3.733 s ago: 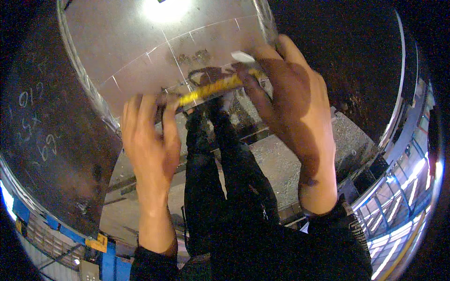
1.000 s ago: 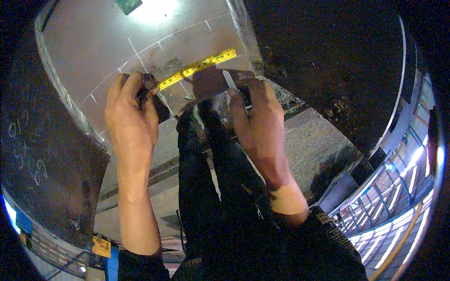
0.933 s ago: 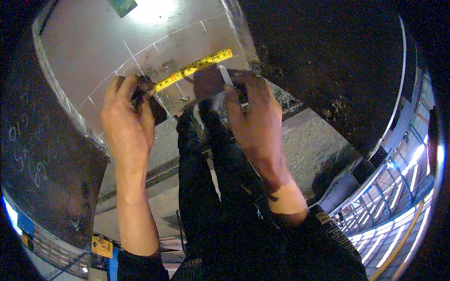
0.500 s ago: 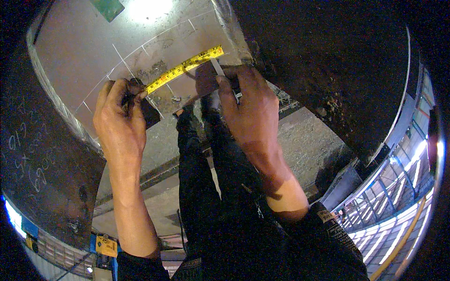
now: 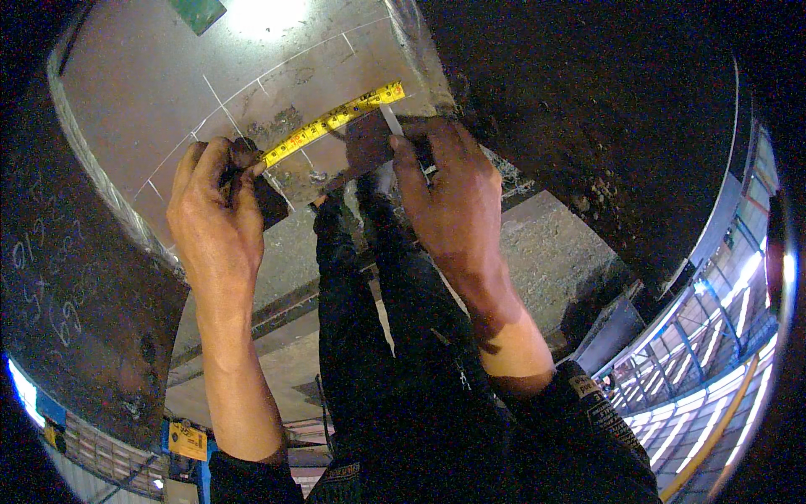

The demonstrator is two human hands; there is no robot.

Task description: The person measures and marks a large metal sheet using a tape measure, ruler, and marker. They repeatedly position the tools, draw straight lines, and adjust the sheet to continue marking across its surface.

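A bright curved metal sheet (image 5: 168, 84) with thin chalk lines fills the upper left. A yellow tape measure blade (image 5: 336, 122) lies stretched across it. My left hand (image 5: 214, 210) grips the dark tape measure case (image 5: 269, 202) at the blade's lower left end. My right hand (image 5: 449, 189) holds a thin white marker stick (image 5: 393, 122) with its tip against the sheet near the blade's right end. My dark trouser legs show between my forearms.
A dark rusty steel surface (image 5: 604, 126) spreads at the upper right, and a dark plate with chalk writing (image 5: 59, 286) stands at the left. A concrete floor (image 5: 554, 244) lies below. A green tag (image 5: 197, 13) sits at the sheet's top. Railings (image 5: 714, 336) glow at the right.
The tape blade has shifted slightly up and left on the sheet with both hands. My right hand has brought the white marker up to the blade's right end.
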